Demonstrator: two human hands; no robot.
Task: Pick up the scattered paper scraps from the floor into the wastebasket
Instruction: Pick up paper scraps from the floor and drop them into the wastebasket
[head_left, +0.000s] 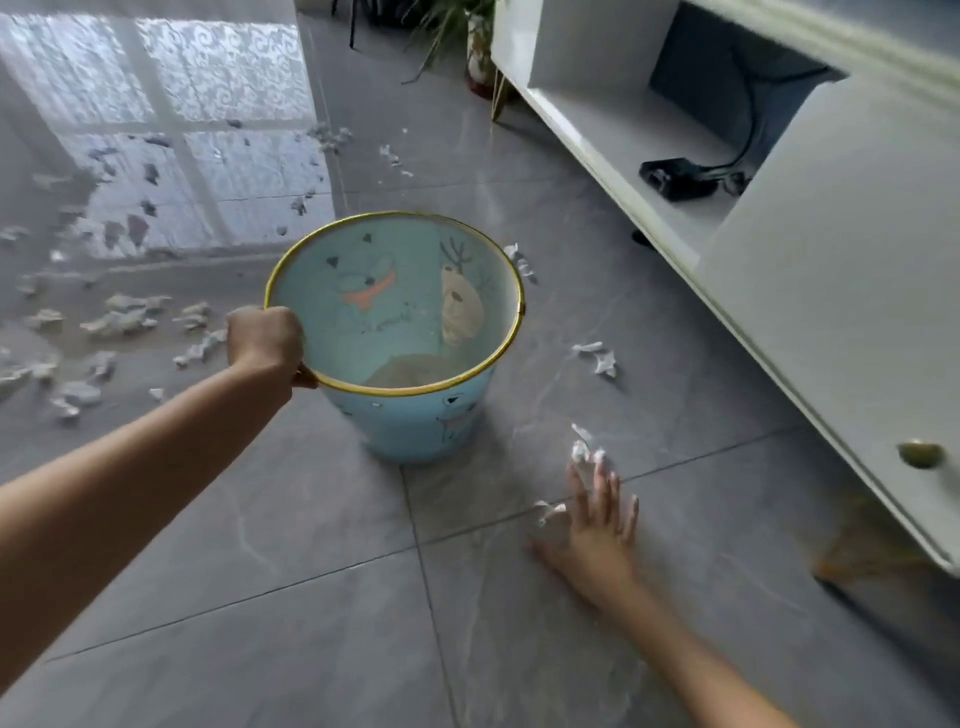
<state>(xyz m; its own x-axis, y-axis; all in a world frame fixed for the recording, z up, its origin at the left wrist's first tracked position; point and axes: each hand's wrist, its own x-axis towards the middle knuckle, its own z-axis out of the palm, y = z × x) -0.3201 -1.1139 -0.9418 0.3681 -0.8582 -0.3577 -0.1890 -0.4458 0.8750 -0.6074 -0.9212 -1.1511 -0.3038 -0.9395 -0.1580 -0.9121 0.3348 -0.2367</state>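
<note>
Left hand (265, 338) grips the blue wastebasket (410, 415) rim, right hand (597, 525) is spread flat on the floor (260, 623), fingertips probably touching a paper scrap (584, 451).

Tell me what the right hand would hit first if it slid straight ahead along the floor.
Probably the crumpled white paper scrap at the right hand's fingers; depth is unclear.

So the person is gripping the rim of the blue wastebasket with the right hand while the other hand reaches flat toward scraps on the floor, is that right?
Not quite: the head view shows the left hand gripping the yellow rim of the blue wastebasket. The right hand is the one reaching, fingers spread, toward the paper scraps on the grey tiled floor.
</note>
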